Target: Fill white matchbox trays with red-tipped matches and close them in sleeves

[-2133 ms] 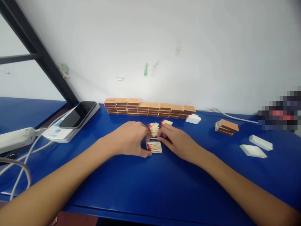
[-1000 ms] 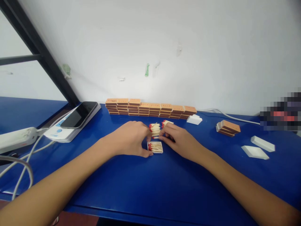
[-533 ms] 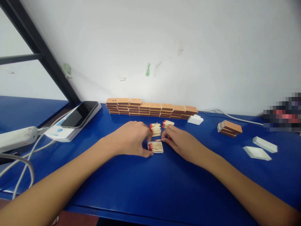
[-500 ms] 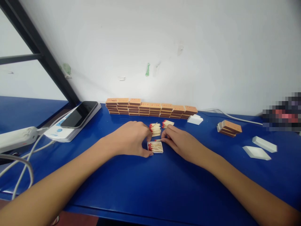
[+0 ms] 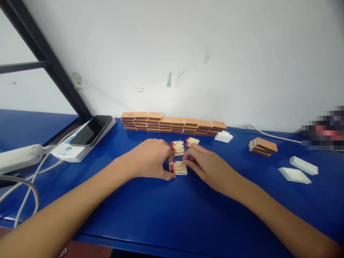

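A small white matchbox tray (image 5: 186, 174) lies on the blue table, holding red-headed matches (image 5: 177, 168). My left hand (image 5: 150, 157) grips the tray at its left end, thumb at the near side and fingers at the far side. At the tray's far right corner, my right hand (image 5: 202, 159) pinches the plain end of a match, whose red head lies over the tray. Just behind the tray sits a pile of loose matches (image 5: 178, 149), and a smaller match pile (image 5: 192, 141) lies to its right, beyond my right fingers.
Stacked matchboxes (image 5: 172, 124) form a long row along the wall. White trays (image 5: 295, 175) and a short matchbox stack (image 5: 263, 146) stand to the right; another white piece (image 5: 223, 136) lies near the row. At left are a phone (image 5: 91, 130), a power strip (image 5: 21, 157) and cables.
My right hand has moved slightly left and toward me, bringing the match from behind the tray to over its far edge. The left hand keeps its hold.
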Motion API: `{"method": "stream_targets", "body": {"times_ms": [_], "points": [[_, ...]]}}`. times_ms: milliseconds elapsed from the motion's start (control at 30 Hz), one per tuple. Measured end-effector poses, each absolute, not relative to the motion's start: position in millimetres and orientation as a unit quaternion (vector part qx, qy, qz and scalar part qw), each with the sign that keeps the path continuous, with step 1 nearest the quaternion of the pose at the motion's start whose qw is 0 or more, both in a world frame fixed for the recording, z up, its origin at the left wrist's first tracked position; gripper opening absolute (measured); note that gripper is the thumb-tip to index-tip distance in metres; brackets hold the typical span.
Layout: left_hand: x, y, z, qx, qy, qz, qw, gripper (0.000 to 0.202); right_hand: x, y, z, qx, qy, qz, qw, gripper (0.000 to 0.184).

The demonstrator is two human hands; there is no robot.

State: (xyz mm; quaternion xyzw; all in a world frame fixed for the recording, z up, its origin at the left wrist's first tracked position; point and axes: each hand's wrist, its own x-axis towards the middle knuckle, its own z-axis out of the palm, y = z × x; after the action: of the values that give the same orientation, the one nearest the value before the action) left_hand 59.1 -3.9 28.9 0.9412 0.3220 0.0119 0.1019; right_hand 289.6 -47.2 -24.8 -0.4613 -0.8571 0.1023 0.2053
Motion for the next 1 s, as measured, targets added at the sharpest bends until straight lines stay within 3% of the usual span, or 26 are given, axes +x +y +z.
{"method": "stream_targets", "body": {"times_ms": [300,1000], "points": [[58.4,-3.2,27.3,0.942,0.317,0.026,0.108,0.027,289.4,-44.6,-25.7,-0.463,-0.845,0.097,0.25,0.013],[59.7,-4.2,29.9,0.939,0.327,0.008,0.109,0.028,295.3,-29.0,-37.1,-0.464,-0.855,0.088,0.214,0.009]]}}
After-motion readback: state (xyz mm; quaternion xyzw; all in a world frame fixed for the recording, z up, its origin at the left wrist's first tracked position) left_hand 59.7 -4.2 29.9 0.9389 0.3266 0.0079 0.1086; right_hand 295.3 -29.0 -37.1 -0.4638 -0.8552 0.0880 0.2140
